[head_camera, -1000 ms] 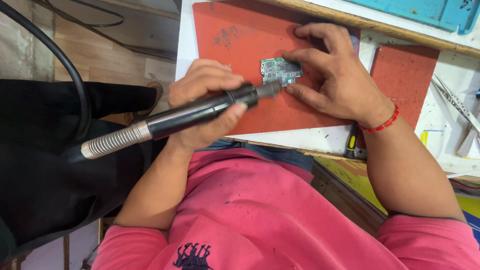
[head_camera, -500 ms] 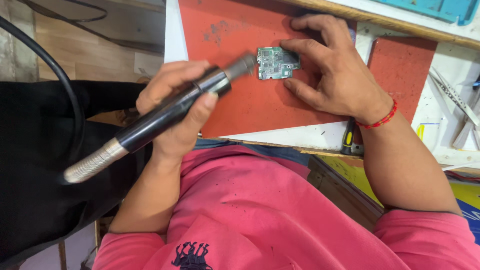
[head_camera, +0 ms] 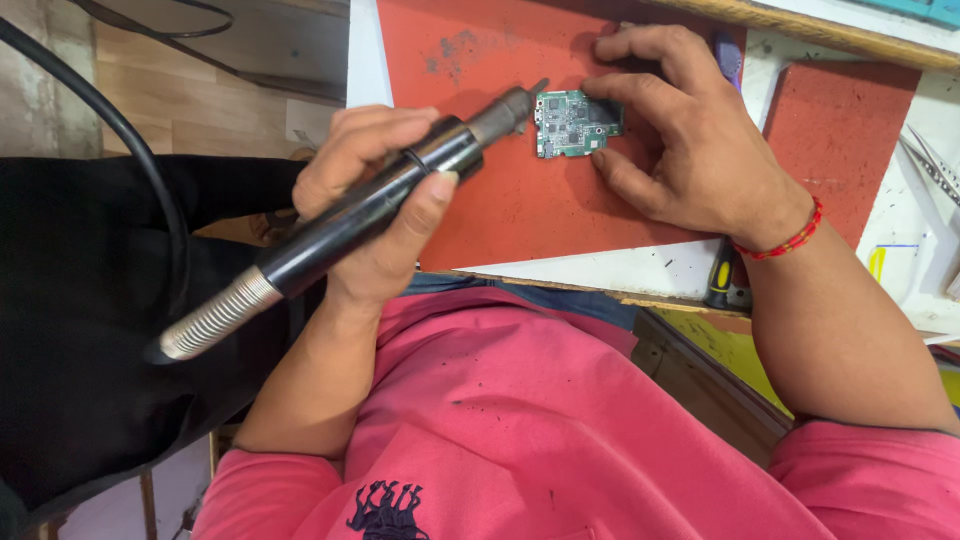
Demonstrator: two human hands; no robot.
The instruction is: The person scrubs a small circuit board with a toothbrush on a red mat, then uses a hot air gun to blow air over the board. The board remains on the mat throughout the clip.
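Note:
My left hand (head_camera: 375, 195) grips a black pen-shaped power tool (head_camera: 350, 215) with a metal nozzle and a spring-sleeved cable at its back end. The nozzle tip hovers just left of a small green circuit board (head_camera: 572, 122) and is lifted off it. The board lies flat on a red work mat (head_camera: 500, 200). My right hand (head_camera: 685, 135) pins the board down, fingertips on its top and right edges, thumb near its lower right corner. A red thread bracelet circles that wrist.
A second red mat (head_camera: 835, 130) lies to the right on the white benchtop (head_camera: 620, 270). A screwdriver with a black and yellow handle (head_camera: 720, 280) rests under my right wrist. Tweezers (head_camera: 930, 160) lie at the far right. Black fabric and a black cable (head_camera: 110, 130) hang at left.
My left hand has drawn the tool back from the board, toward the left and slightly up. My right hand stays on the board, which has not shifted on the mat.

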